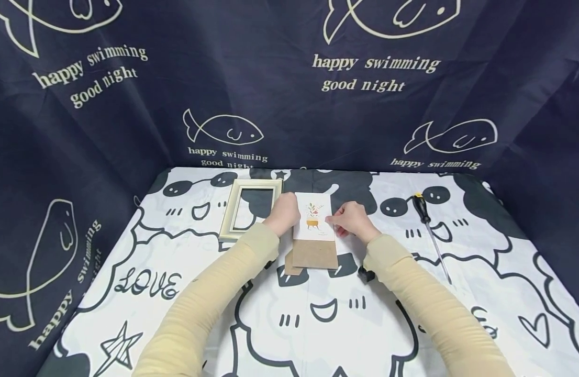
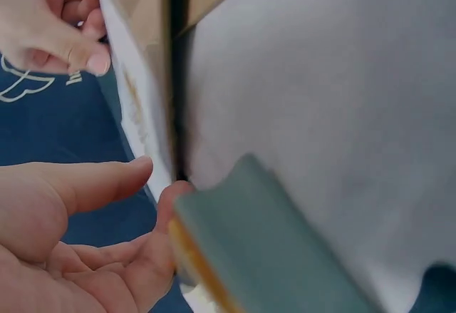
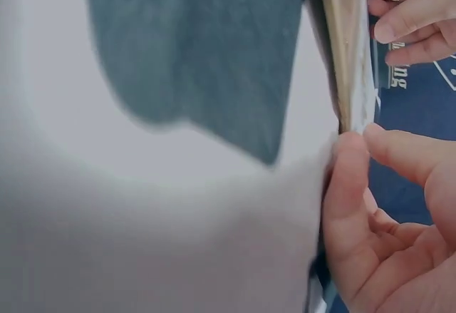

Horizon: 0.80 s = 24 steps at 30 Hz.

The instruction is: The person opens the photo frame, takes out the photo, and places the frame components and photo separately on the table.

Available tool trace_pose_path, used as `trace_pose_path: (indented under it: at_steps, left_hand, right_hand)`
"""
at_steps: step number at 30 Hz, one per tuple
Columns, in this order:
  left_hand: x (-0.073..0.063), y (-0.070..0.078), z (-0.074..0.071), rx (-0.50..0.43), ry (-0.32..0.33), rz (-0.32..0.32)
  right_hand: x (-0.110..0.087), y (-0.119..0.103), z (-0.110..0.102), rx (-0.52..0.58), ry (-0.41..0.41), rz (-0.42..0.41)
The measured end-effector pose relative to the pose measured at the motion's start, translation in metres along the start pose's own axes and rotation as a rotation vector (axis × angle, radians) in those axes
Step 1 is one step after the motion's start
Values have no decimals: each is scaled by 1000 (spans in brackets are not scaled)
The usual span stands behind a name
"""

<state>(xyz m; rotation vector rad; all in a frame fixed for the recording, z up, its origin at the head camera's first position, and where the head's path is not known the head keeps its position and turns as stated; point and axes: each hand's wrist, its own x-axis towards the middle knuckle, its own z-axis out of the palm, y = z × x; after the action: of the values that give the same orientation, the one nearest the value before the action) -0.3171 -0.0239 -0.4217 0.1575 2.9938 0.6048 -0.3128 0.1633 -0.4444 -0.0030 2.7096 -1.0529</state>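
Observation:
A white picture card point(image 1: 313, 229) printed with a potted plant lies over a brown backing board point(image 1: 315, 254), whose lower part sticks out below. My left hand point(image 1: 285, 213) is at the card's left edge; in the left wrist view the thumb point(image 2: 114, 185) lies on the card side and a curled finger sits at the edge. My right hand point(image 1: 355, 221) pinches the right edge, thumb in front and forefinger point(image 3: 349, 185) behind the board. A small brown flap point(image 1: 290, 269) shows at the board's lower left.
Left of the card, partly behind my left hand, lies a pale gold picture frame point(image 1: 227, 212). A screwdriver point(image 1: 421, 208) with a black handle lies to the right. The patterned cloth point(image 1: 167, 314) covers the table, and a dark curtain point(image 1: 289, 78) hangs behind it.

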Motion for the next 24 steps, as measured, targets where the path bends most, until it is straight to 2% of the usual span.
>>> trace_pose_path:
  at_steps: [8,12,14,18,21,24]
  left_hand:
    - [-2,-2,-22,-22,-67,17]
    - [-9,0,-38,-12,-89,37]
    - [-14,0,-45,0,-83,53]
    - [-28,-1,-57,22,-31,103]
    - [-41,-3,-63,32,35,158]
    - [-53,-8,-65,61,110,227]
  right_hand:
    - [-5,-4,-37,-62,-172,35]
    - [-16,-12,-61,-111,-192,-12]
    - [-25,-15,-72,-156,-170,-68]
    - [-44,-13,-86,-274,-67,-217]
    - [-60,-9,-93,-312,27,-288]
    - [-75,-3,-97,-303,129,-336]
